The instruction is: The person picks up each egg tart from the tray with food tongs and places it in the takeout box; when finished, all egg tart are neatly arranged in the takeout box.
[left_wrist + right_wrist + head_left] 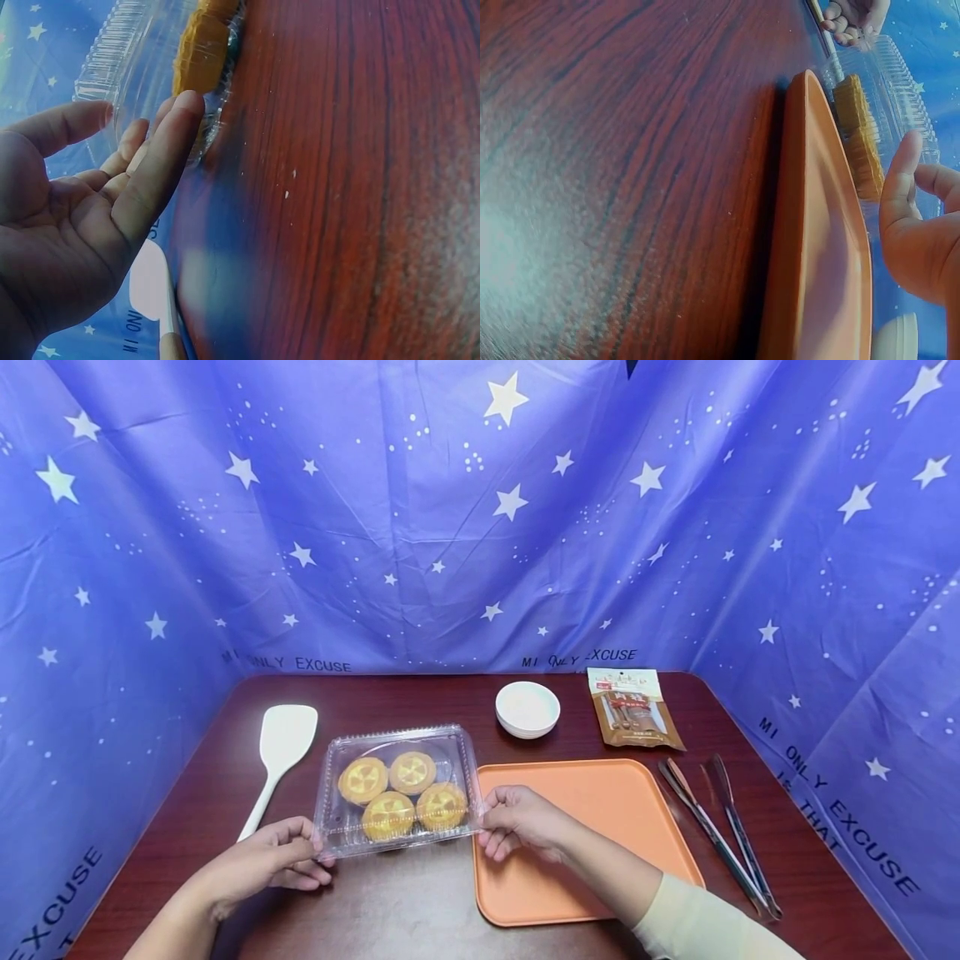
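Observation:
A clear plastic clamshell box [397, 752] with several round golden pastries [387, 815] inside is held between both hands, its lid down. At the box's front left corner, my left hand [266, 862] pinches the edge, thumb above and fingers below. My right hand [521, 823] grips the right side near the front corner, over the orange tray's left edge. Ridged walls of the box [112, 56] show beyond the left fingers in the left wrist view. Whether the box's underside touches the table cannot be told.
An orange tray [592, 893] lies right of the box. Behind it stand a white bowl [527, 714] and a brown-and-white food packet [633, 710]. Metal tongs [723, 839] lie at the right, and a white spatula [285, 739] at the left. Starry blue curtains [480, 527] surround the table.

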`<act>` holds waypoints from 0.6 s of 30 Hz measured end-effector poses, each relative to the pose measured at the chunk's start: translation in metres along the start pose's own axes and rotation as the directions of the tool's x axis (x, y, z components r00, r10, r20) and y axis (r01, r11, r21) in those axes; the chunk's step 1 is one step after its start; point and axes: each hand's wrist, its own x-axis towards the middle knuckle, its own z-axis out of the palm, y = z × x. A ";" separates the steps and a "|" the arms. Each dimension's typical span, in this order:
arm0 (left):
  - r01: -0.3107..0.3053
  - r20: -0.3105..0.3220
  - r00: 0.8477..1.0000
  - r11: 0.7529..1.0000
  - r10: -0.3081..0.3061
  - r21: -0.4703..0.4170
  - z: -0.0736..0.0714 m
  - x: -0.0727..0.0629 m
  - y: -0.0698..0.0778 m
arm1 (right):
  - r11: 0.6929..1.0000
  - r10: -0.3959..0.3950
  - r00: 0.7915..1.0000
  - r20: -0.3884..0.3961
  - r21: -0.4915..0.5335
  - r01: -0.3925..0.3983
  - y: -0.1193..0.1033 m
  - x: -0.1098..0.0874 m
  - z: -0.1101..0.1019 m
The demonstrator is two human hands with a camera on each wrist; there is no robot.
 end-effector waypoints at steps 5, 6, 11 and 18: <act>0.001 -0.001 1.000 1.000 -0.001 0.000 0.000 0.000 0.000 | 1.000 0.003 1.000 0.005 0.007 -0.003 0.001 0.000 0.000; 0.002 0.000 1.000 1.000 -0.002 -0.001 0.000 0.000 0.000 | 1.000 0.004 1.000 0.006 0.007 -0.004 0.002 0.000 0.000; 0.004 0.000 1.000 1.000 -0.004 -0.014 0.000 0.001 0.001 | 1.000 0.008 1.000 0.013 0.014 -0.009 0.003 0.001 -0.002; -0.044 0.044 0.998 0.997 0.047 -0.064 -0.002 0.001 -0.002 | 1.000 0.014 1.000 0.019 0.008 -0.014 0.004 0.002 -0.004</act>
